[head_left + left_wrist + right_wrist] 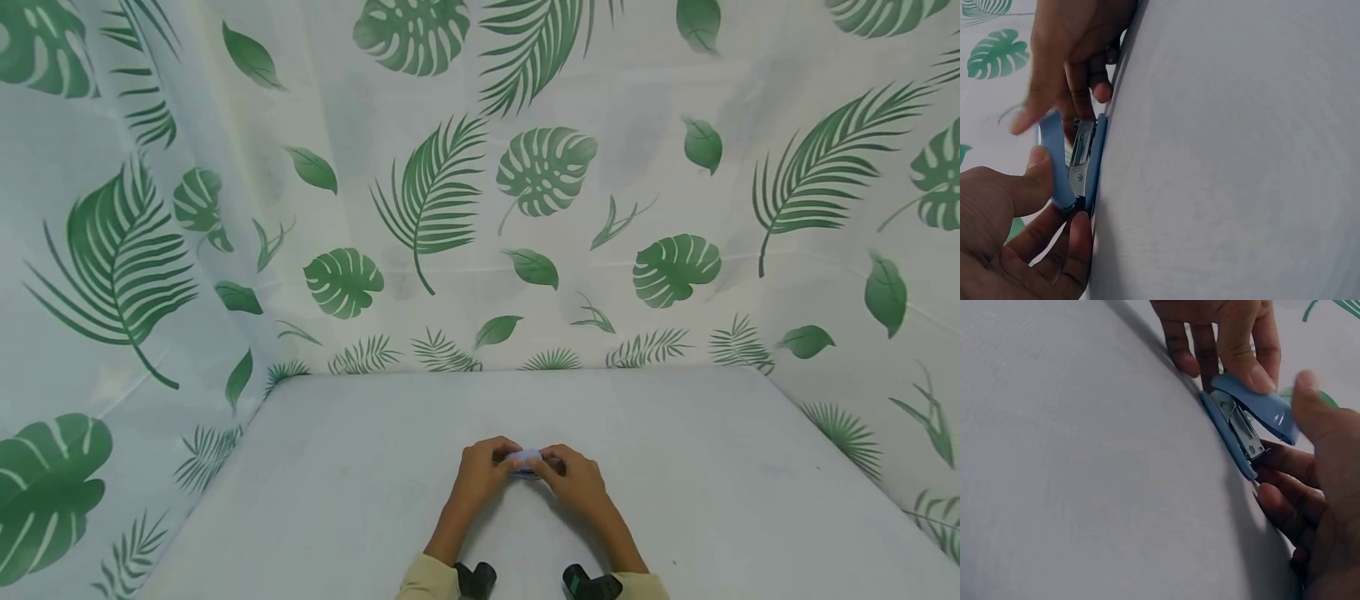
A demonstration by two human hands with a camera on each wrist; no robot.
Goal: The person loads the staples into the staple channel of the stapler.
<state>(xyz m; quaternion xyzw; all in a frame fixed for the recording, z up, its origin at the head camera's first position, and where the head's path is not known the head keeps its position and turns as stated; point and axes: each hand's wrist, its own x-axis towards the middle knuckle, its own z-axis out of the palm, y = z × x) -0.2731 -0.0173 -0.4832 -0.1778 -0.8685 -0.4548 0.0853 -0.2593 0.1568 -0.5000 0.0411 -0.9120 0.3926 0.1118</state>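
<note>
A small blue stapler stands on the white table between both hands. Its blue cover is raised from the metal staple channel, as both wrist views show. My left hand holds the hinge end, its thumb on the cover and its other fingers beside the base. At the front end is my right hand. Its fingers touch or nearly touch the end of the channel. The blurred right thumb stands off the lifted cover. Whether staples lie in the channel cannot be seen.
The white tabletop reaches back to a white cloth backdrop printed with green leaves, which also hangs at both sides. Black straps with devices sit at the wrists, by pale yellow sleeves.
</note>
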